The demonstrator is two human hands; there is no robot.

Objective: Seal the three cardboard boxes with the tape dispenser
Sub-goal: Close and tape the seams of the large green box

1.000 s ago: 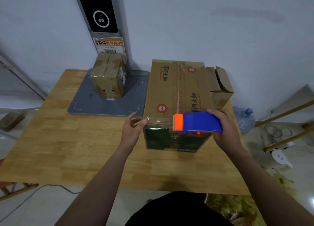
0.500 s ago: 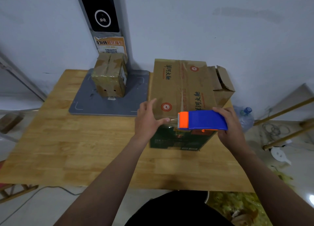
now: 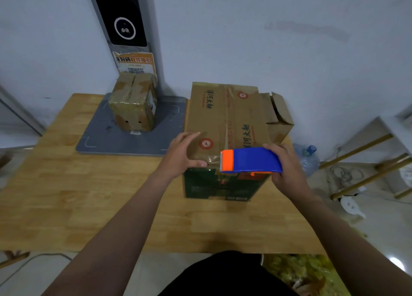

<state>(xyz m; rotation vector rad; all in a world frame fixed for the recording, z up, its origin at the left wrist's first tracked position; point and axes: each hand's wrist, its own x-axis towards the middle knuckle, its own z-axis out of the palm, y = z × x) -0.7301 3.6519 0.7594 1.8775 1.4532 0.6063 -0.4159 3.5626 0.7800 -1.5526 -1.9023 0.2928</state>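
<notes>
On top of your large cardboard box (image 3: 207,122) you can read 洋河大曲 in dark characters twice, once on each flap, the two prints facing opposite ways, each with a round red emblem beside it. The box's green front has print too small to read. Behind and left of that box, the orange-and-white sticker (image 3: 134,63) shows 份码; the rest is unclear.

- Our right hand (image 3: 289,173) grips the tape dispenser (image 3: 252,160), whose underside we cannot see.
- Beyond that grip, the large box (image 3: 223,113) hides most of the open box (image 3: 279,117).
</notes>
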